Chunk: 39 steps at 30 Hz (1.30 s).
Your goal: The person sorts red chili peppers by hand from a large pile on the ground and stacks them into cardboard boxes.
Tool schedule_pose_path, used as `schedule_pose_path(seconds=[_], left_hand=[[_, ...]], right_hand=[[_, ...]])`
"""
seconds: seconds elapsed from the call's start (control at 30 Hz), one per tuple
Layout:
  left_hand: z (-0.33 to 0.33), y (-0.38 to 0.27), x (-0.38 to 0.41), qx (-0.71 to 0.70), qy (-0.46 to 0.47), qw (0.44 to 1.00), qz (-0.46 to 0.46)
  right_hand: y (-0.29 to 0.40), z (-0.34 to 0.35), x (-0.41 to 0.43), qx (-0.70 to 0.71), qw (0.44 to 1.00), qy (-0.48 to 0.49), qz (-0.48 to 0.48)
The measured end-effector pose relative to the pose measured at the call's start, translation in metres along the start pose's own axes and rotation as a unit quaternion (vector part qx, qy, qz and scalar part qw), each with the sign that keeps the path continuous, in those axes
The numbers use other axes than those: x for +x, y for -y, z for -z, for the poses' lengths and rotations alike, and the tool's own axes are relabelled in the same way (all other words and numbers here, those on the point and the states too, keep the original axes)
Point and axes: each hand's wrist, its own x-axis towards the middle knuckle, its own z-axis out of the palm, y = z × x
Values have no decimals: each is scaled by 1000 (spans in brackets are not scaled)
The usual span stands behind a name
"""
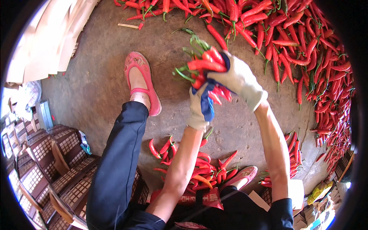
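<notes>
Both hands wear pale knit gloves with blue coated palms and meet around one bunch of red chili peppers, green stems pointing up and left. My left hand grips the bunch from below. From the right, my right hand closes over its upper part. Beyond them spreads a large heap of red chili peppers along the floor at the top and right. A smaller group of red peppers lies near the body, partly hidden by my left forearm. More peppers lie beside my right forearm.
Brown plastic crates with paper liners stand at lower left. Pale paper sheets hang at upper left. Pink embroidered shoes are on both feet. A thin wooden stick lies on the concrete floor; a yellow package is at lower right.
</notes>
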Motion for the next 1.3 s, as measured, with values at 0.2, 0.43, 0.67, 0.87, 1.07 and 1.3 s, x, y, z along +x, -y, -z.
schedule_pose_path(seconds=[0.2,0.43,0.67,0.87,1.07,1.3], left_hand=[[-29,-26,83,13,4,997,78],[-10,-24,39,27,18,992,122],[-10,-14,-40,155,41,971,177],[-20,10,-50,249,125,942,188],[-50,8,-31,415,306,856,-32],[-39,31,-9,525,398,712,-243]], right_hand=[[-27,11,80,89,995,-26,-29],[-72,-2,34,-1,983,77,168],[-79,-17,-67,261,958,72,-97],[-85,-18,-125,528,842,8,-110],[-110,-25,-156,428,890,-156,19],[-120,-33,-160,508,840,-184,-43]])
